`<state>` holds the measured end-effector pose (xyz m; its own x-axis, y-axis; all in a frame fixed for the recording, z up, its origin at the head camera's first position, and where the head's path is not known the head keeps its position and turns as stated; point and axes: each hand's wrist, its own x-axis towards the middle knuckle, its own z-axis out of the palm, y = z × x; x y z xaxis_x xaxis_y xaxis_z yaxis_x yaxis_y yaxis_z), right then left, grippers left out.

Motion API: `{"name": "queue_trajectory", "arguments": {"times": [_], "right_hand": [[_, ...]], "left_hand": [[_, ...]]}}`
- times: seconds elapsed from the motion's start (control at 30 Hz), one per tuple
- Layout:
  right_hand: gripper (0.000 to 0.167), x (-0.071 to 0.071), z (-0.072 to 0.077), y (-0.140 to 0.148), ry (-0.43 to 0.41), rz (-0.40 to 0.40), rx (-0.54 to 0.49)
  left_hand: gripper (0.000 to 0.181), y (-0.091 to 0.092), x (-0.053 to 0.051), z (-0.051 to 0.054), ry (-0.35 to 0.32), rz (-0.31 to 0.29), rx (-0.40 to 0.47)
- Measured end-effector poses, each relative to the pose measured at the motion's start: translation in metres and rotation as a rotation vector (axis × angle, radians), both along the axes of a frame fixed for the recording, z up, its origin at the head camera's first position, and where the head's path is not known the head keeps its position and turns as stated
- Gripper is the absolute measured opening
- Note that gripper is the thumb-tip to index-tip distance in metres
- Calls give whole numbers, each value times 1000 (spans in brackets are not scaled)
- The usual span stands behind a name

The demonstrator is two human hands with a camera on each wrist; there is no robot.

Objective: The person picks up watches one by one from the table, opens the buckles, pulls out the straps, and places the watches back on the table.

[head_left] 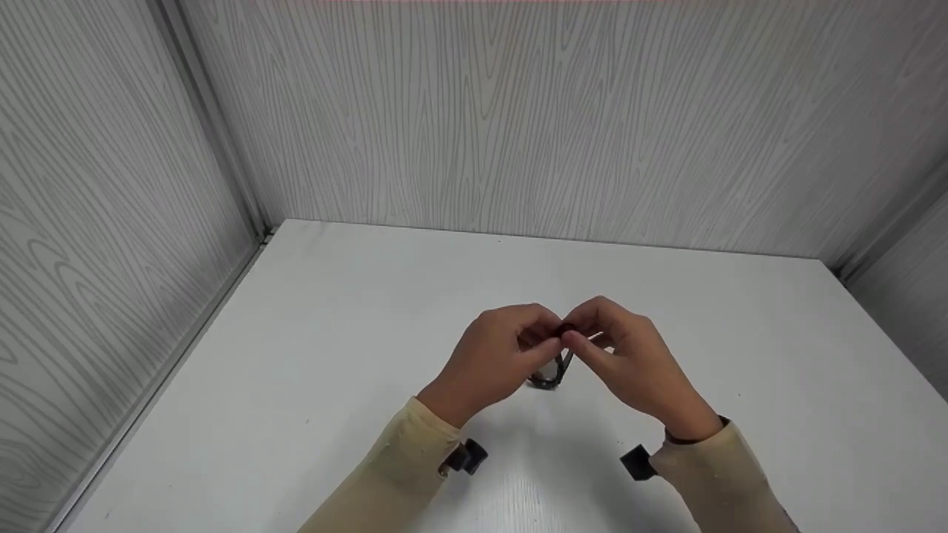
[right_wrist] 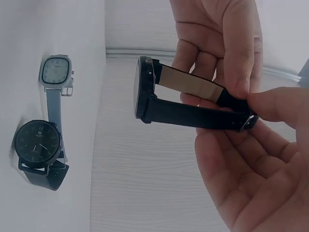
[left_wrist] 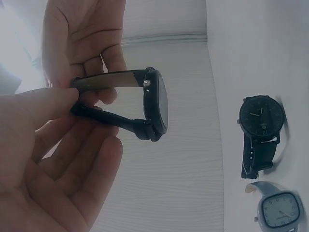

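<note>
Between both hands hangs a wristwatch with a black strap (left_wrist: 108, 118) and a round black case (left_wrist: 155, 105), seen from its side. Its strap forms a loop with a tan lining, and the two strap ends meet at the fingertips. My left hand (head_left: 492, 359) pinches the strap ends between thumb and forefinger. From the other side, my right hand (head_left: 633, 363) pinches the same spot, near a small metal buckle (right_wrist: 249, 122). The fingers partly cover the buckle, so whether it is fastened I cannot tell. In the head view the hands hide most of the watch.
Two more watches lie on the white table (head_left: 355, 296): a round black-faced watch (right_wrist: 37, 145) and a square watch with a pale blue strap (right_wrist: 55, 72). They lie close together. Wood-grain panels (head_left: 481, 111) wall the table at the back and sides.
</note>
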<state>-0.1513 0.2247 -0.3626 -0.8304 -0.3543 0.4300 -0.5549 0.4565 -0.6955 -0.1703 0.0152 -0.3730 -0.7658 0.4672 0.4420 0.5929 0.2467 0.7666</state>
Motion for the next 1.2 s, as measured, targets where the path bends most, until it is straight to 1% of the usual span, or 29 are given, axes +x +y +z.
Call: {"name": "queue_trajectory", "arguments": {"times": [0.1, 0.27, 0.37, 0.43, 0.5, 0.67, 0.83, 0.97, 1.07, 1.13, 1.2], "right_hand": [[7, 0, -1, -2, 15, -1, 2], [9, -1, -4, -2, 11, 10, -39], [10, -2, -6, -2, -1, 20, -68], [10, -3, -7, -3, -12, 28, -76], [10, -4, -9, -2, -31, 37, -84], [11, -5, -10, -2, -48, 51, -56], [10, -5, -10, -2, -34, 61, -31], [9, -6, -11, -2, -22, 103, -13], [9, -8, -11, -1, -29, 115, -17], [9, -8, -11, 0, -42, 100, -36], [9, -9, -11, 1, -54, 69, -57]], "left_hand": [[8, 1, 0, -1, -38, 9, 13], [9, 2, 1, -1, -88, 36, 32], [10, 3, 3, -1, -128, 59, 41], [10, 3, 4, -1, -140, 75, 40], [9, 3, 4, 0, -140, 89, 28], [8, 2, 5, 1, -137, 117, -29], [10, 2, 5, 3, -141, 136, -74], [11, 1, 6, 4, -149, 125, -111], [11, 1, 5, 3, -171, 103, -102], [10, 0, 4, 3, -166, 103, -100], [9, 1, 3, 2, -136, 106, -100]]}}
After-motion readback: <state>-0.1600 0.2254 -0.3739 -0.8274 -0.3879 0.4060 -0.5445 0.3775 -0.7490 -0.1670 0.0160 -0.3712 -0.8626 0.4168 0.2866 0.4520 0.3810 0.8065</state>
